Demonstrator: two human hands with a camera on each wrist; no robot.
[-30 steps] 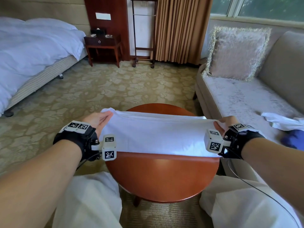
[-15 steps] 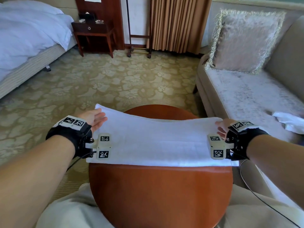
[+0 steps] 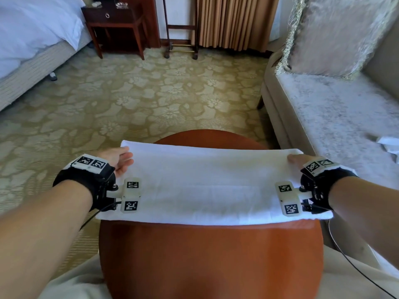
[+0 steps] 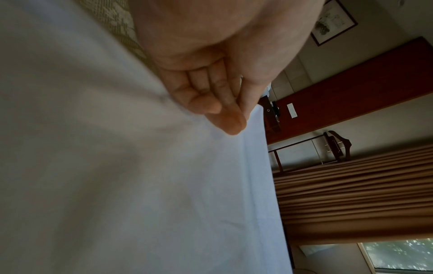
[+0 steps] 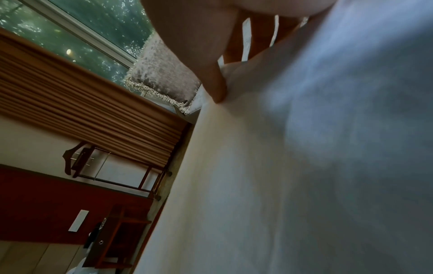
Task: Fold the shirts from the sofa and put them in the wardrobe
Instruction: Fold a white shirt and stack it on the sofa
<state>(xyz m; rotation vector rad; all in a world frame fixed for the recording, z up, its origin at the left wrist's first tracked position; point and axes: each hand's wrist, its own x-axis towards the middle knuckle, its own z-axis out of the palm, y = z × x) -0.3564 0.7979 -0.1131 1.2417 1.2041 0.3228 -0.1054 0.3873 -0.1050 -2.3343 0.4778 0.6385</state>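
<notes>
One folded shirt (image 3: 207,182); one round table (image 3: 211,262); two hands; one cushion (image 3: 336,35); one sofa (image 3: 336,117).

Round red-brown wooden table (image 3: 211,262): folded white shirt (image 3: 207,184) flat across far half, ends overhanging.

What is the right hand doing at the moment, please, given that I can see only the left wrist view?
Observer: The right hand is at the right end of the folded shirt, with its thumb on top. Its other fingers are partly hidden behind the cloth.
Operator: Thank you. What is the shirt lying on?
Observer: It lies on a round wooden table, and its corners overhang the rim.
Operator: Is anything left on the sofa?
Observer: Some white cloth lies on the sofa seat, cut off by the frame edge, so I cannot tell what it is.
</notes>
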